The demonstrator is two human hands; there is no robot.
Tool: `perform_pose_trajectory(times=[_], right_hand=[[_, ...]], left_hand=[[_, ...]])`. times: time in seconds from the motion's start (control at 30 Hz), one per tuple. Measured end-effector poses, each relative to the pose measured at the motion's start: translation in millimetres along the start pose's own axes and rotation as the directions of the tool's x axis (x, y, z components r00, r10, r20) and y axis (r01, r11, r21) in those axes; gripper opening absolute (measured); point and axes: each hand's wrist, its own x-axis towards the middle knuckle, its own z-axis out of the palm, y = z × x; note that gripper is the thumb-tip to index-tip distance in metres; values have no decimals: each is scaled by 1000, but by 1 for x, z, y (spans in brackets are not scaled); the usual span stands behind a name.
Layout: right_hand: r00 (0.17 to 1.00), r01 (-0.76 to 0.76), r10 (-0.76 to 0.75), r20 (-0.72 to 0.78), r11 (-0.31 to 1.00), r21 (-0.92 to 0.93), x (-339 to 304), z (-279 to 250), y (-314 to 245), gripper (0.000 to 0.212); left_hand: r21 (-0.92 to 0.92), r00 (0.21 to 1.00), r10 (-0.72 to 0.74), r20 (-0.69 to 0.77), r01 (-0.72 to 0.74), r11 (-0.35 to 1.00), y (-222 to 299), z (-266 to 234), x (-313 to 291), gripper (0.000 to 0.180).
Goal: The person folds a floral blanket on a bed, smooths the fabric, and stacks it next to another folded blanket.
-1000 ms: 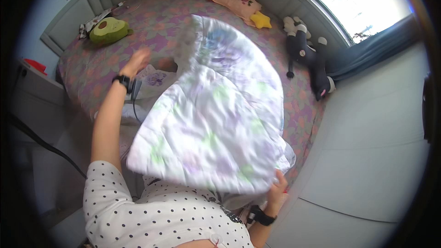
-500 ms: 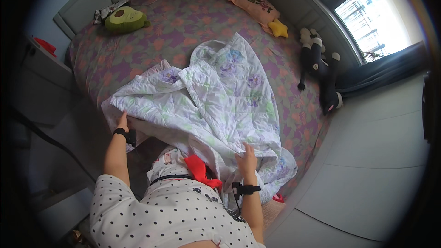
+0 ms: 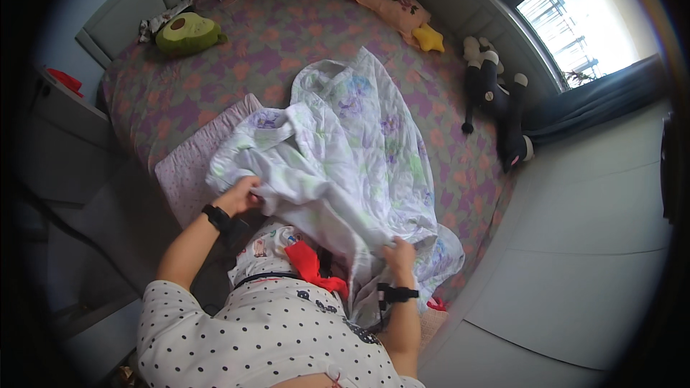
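A white quilt with purple, blue and green flowers lies bunched on the near part of the bed. Its near edge is lifted in front of my body. My left hand is closed on that edge at the left, fingers curled into the cloth. At the right, my right hand grips another part of the same edge. The quilt's far corner spreads toward the bed's middle. Beside the quilt on the left, a pale pink dotted pad shows, partly covered by it.
The bed has a flowered purple-grey sheet. On it lie a green avocado cushion, an orange pillow, a yellow star cushion and a black-and-white plush toy. A grey cabinet stands at right, a nightstand at left.
My left hand has moved right and inward, pulling the quilt's left edge with it and uncovering more of the pink pad. My right hand has shifted slightly nearer and right.
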Motion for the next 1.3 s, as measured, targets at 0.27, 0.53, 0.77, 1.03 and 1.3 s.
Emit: perform_pose_trajectory(times=[0.27, 0.53, 0.77, 1.03, 1.3], right_hand=[[868, -423, 376, -325, 902, -85, -43, -99, 96, 29], [982, 69, 7, -187, 915, 398, -53, -47, 68, 52], [960, 159, -148, 240, 987, -27, -52, 30, -37, 67], [993, 106, -102, 57, 991, -84, -43, 33, -14, 25], [508, -58, 120, 853, 993, -104, -74, -18, 46, 44]], left_hand=[[906, 504, -753, 422, -224, 358, -34, 143, -84, 52], [699, 584, 599, 548, -713, 56, -17, 129, 21, 35], [894, 915, 139, 379, -401, 200, -55, 102, 73, 55], [936, 936, -42, 350, -351, -6, -53, 42, 54, 46], [846, 924, -178, 339, -217, 488, 5, 4, 0, 34]])
